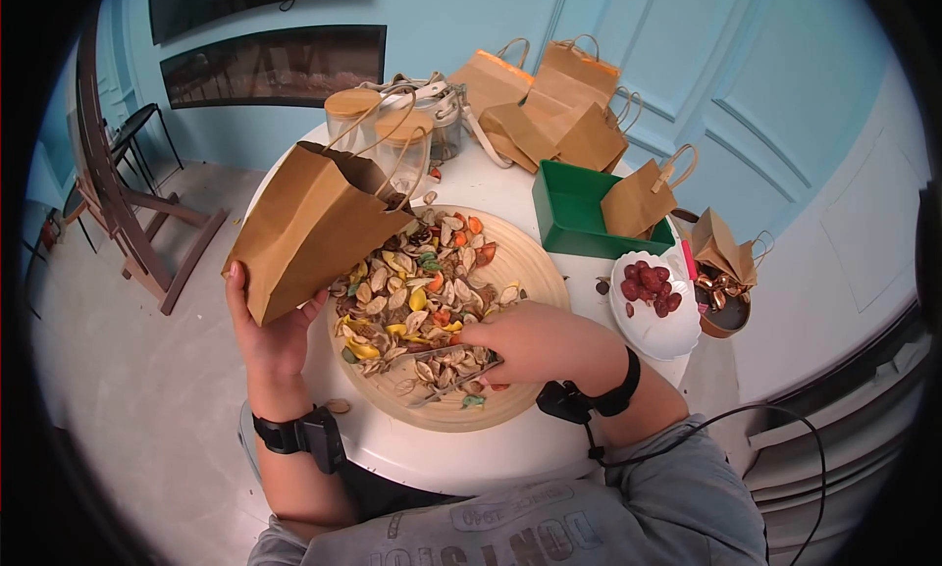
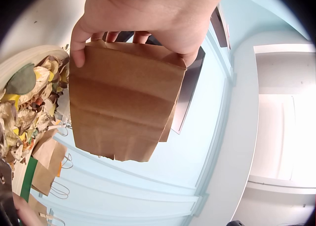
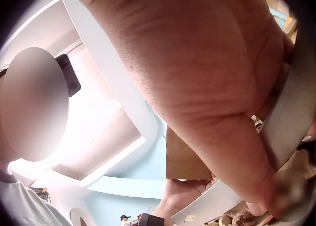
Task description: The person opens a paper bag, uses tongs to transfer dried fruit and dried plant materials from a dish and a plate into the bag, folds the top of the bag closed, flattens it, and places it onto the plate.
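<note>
Head view: left hand (image 1: 267, 333) grips the bottom of a paper bag (image 1: 309, 228), fingers and thumb curled round its folded base; the bag is tilted, mouth toward the potpourri (image 1: 422, 282) on a round tray (image 1: 535, 272). Right hand (image 1: 535, 342) lies over the near part of the tray, fingers curled round metal tongs (image 1: 456, 380) whose tips sit in the dried petals. Tray stands on a white table (image 1: 491, 174). Behind it: two jars (image 1: 378, 125) with wooden lids, a heap of spare bags (image 1: 549, 100), a green box (image 1: 579, 218) with one bag in it. To the right, a white dish (image 1: 653, 321) of red pieces, and just beside it a small bowl (image 1: 726, 306) of shiny gold pieces.

Left wrist view: left hand (image 2: 148, 18) pinches the bag (image 2: 123, 107) at its base, thumb on one face, fingers behind. Potpourri (image 2: 29, 102) shows at the left edge, below the bag.

Right wrist view: right hand (image 3: 207, 78) fills the frame, closed on the tongs (image 3: 291, 117); the bag (image 3: 185, 162) and left hand (image 3: 180, 196) show beyond.
</note>
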